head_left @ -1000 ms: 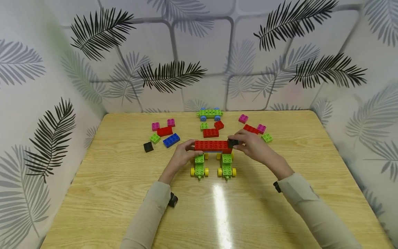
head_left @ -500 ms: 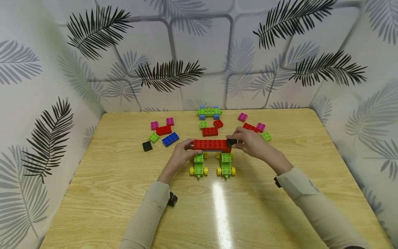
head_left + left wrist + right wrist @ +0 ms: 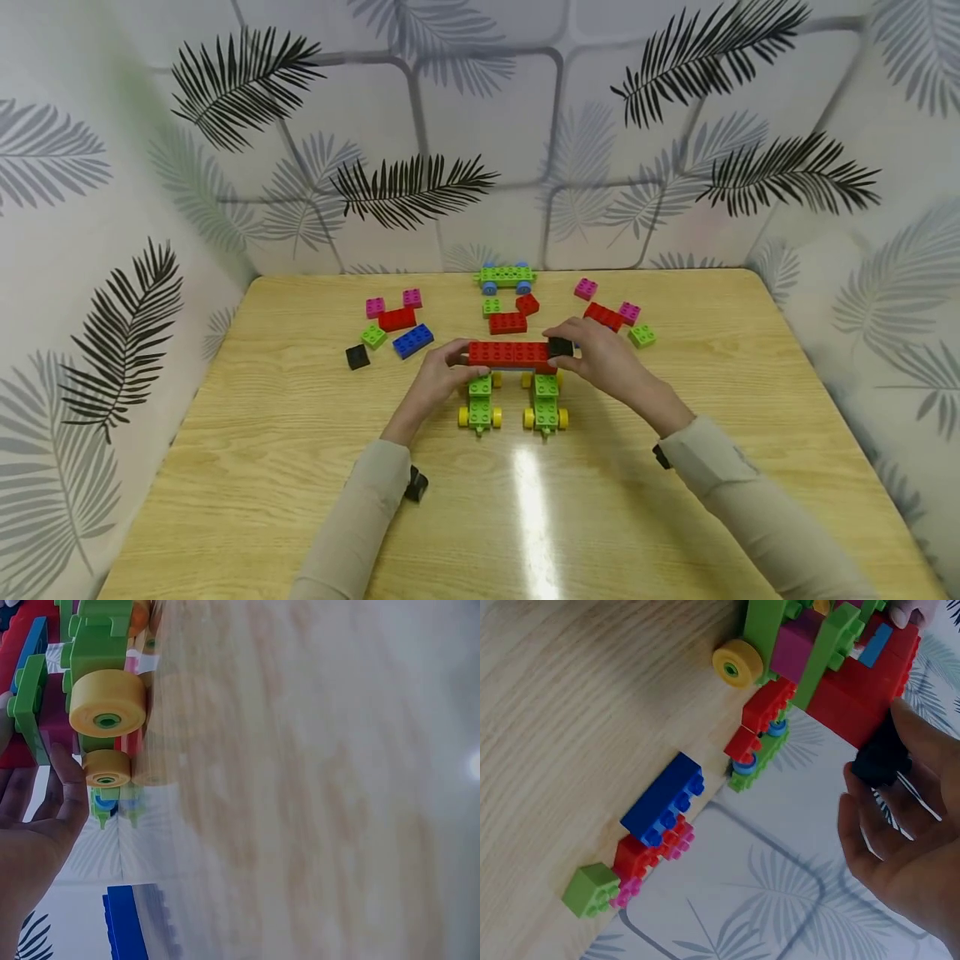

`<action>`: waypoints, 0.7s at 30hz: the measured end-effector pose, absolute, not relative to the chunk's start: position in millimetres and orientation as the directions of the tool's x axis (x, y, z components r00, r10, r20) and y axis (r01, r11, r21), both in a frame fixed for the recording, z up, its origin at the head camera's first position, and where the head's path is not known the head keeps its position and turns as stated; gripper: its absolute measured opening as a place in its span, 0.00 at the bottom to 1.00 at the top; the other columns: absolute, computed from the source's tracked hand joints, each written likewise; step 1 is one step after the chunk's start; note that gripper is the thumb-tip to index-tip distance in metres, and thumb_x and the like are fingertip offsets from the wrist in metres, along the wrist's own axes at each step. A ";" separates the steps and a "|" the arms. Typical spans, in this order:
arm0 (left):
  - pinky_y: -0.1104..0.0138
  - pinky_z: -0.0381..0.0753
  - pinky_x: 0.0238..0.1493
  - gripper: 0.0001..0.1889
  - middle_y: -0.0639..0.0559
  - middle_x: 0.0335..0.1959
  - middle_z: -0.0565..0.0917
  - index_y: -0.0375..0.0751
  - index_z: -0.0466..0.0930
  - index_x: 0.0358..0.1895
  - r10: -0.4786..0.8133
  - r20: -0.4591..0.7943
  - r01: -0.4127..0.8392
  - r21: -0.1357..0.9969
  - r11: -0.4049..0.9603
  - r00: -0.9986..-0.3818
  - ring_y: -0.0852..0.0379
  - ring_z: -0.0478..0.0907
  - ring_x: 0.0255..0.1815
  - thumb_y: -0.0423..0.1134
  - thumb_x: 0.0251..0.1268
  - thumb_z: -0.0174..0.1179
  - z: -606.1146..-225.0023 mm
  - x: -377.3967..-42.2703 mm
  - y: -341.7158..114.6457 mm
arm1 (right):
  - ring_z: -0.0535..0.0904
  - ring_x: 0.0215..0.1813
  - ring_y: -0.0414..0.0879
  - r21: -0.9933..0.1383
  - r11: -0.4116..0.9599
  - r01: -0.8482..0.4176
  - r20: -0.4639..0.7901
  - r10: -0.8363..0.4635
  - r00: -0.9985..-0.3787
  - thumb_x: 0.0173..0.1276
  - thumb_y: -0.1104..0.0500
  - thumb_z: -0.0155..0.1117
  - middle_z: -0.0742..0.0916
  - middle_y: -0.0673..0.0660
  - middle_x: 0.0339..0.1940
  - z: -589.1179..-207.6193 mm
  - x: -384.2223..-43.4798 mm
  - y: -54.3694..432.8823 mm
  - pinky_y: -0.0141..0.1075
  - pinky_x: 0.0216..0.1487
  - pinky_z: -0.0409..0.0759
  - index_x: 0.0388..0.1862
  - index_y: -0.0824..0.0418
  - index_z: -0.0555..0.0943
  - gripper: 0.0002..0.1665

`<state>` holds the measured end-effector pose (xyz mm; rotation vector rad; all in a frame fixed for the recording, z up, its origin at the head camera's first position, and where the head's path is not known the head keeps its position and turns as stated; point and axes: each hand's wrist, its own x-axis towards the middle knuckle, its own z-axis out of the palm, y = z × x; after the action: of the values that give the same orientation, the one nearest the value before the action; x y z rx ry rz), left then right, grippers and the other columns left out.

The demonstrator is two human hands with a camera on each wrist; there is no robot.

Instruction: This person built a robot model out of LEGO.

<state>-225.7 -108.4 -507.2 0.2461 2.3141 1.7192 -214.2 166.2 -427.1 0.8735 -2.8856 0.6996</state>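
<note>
My left hand [image 3: 437, 381] grips the left end of a build, its thumb along the front. Two red bricks [image 3: 507, 354] lie end to end on top. Below stand two green wheeled bases [image 3: 480, 414] with yellow wheels; the left wrist view shows a yellow wheel [image 3: 107, 703] close to my fingers, and a purple brick between green ones. At the right end, my right hand [image 3: 613, 360] pinches a black brick [image 3: 559, 347] against the top of the red row. The right wrist view shows this black brick [image 3: 882, 754] between thumb and fingers; whether its studs are fully seated is hidden.
Behind the build are a green wheeled base with blue wheels [image 3: 507, 276] and a loose red brick [image 3: 507, 323]. To the left lie a blue brick [image 3: 413, 341] and another black brick [image 3: 357, 357]. Several pink, red and green bricks flank these on the wooden table [image 3: 300, 467].
My right hand has shifted slightly lower and its fingers have moved around the black brick, which stays at the red row's right end. My left hand keeps its grip. The head view has tilted slightly.
</note>
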 end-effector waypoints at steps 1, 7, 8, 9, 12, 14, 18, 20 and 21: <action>0.58 0.77 0.51 0.23 0.50 0.54 0.81 0.49 0.78 0.59 0.280 -0.099 -0.014 0.957 0.290 -0.955 0.51 0.78 0.52 0.45 0.59 0.68 -507.4 -226.0 -108.2 | 0.82 0.44 0.52 -0.413 0.739 -0.532 0.179 -0.507 -0.843 0.59 0.56 0.74 0.85 0.57 0.46 -428.1 -214.0 165.5 0.45 0.43 0.81 0.55 0.61 0.81 0.25; 0.57 0.76 0.53 0.25 0.46 0.57 0.79 0.46 0.76 0.61 0.291 -0.119 -0.027 0.954 0.299 -0.949 0.48 0.77 0.55 0.44 0.61 0.67 -507.0 -227.0 -108.7 | 0.82 0.46 0.53 -0.417 0.738 -0.531 0.174 -0.509 -0.843 0.57 0.57 0.74 0.86 0.59 0.47 -431.0 -216.8 162.1 0.46 0.45 0.81 0.55 0.62 0.81 0.26; 0.57 0.76 0.54 0.24 0.45 0.57 0.79 0.44 0.76 0.61 0.294 -0.120 -0.027 0.953 0.303 -0.948 0.48 0.77 0.55 0.43 0.61 0.66 -501.8 -224.4 -108.3 | 0.82 0.46 0.53 -0.415 0.738 -0.532 0.163 -0.515 -0.841 0.58 0.56 0.74 0.86 0.59 0.48 -431.7 -217.8 161.2 0.46 0.45 0.81 0.55 0.62 0.81 0.26; 0.57 0.76 0.53 0.24 0.45 0.57 0.79 0.42 0.76 0.61 0.299 -0.116 -0.021 0.953 0.303 -0.947 0.47 0.77 0.55 0.41 0.62 0.66 -496.5 -221.9 -107.9 | 0.81 0.46 0.53 -0.411 0.739 -0.533 0.153 -0.521 -0.840 0.58 0.56 0.74 0.86 0.59 0.48 -432.5 -218.6 160.5 0.46 0.45 0.81 0.55 0.62 0.81 0.26; 0.57 0.77 0.53 0.23 0.44 0.56 0.80 0.42 0.77 0.60 0.303 -0.100 -0.004 0.953 0.304 -0.948 0.47 0.78 0.53 0.41 0.62 0.66 -492.6 -219.0 -106.6 | 0.81 0.46 0.53 -0.403 0.743 -0.535 0.126 -0.534 -0.836 0.58 0.56 0.74 0.86 0.59 0.47 -433.6 -220.8 159.3 0.46 0.46 0.80 0.55 0.63 0.82 0.26; 0.58 0.77 0.51 0.22 0.47 0.54 0.81 0.44 0.78 0.59 0.298 -0.087 0.006 0.955 0.297 -0.951 0.49 0.78 0.52 0.43 0.61 0.67 -494.3 -218.2 -106.2 | 0.80 0.45 0.53 -0.390 0.750 -0.534 0.107 -0.539 -0.835 0.58 0.55 0.74 0.86 0.59 0.46 -431.8 -221.6 158.6 0.46 0.45 0.80 0.54 0.62 0.82 0.26; 0.59 0.77 0.50 0.22 0.52 0.52 0.82 0.51 0.79 0.58 0.282 -0.086 -0.003 0.959 0.283 -0.956 0.53 0.79 0.50 0.46 0.59 0.68 -510.0 -223.8 -107.4 | 0.79 0.37 0.48 -0.363 0.758 -0.542 0.065 -0.559 -0.827 0.57 0.57 0.75 0.85 0.56 0.40 -424.8 -222.8 155.1 0.40 0.37 0.79 0.53 0.60 0.83 0.24; 0.59 0.77 0.50 0.22 0.53 0.52 0.82 0.51 0.79 0.58 0.280 -0.089 -0.007 0.960 0.279 -0.956 0.53 0.78 0.51 0.47 0.59 0.68 -509.3 -223.1 -107.6 | 0.77 0.33 0.45 -0.349 0.760 -0.548 0.054 -0.568 -0.821 0.56 0.58 0.75 0.84 0.55 0.38 -422.7 -223.4 153.1 0.37 0.33 0.77 0.52 0.60 0.84 0.23; 0.58 0.77 0.50 0.22 0.54 0.52 0.82 0.52 0.79 0.58 0.280 -0.091 -0.010 0.961 0.278 -0.956 0.53 0.78 0.51 0.47 0.60 0.68 -509.0 -222.9 -107.6 | 0.76 0.31 0.44 -0.348 0.761 -0.548 0.048 -0.569 -0.821 0.56 0.59 0.75 0.84 0.54 0.37 -422.0 -223.6 152.2 0.36 0.31 0.76 0.52 0.60 0.84 0.23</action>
<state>-222.9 -107.6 -509.0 0.2488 2.3056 1.7364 -223.6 152.2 -422.0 0.9537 -3.0044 0.5631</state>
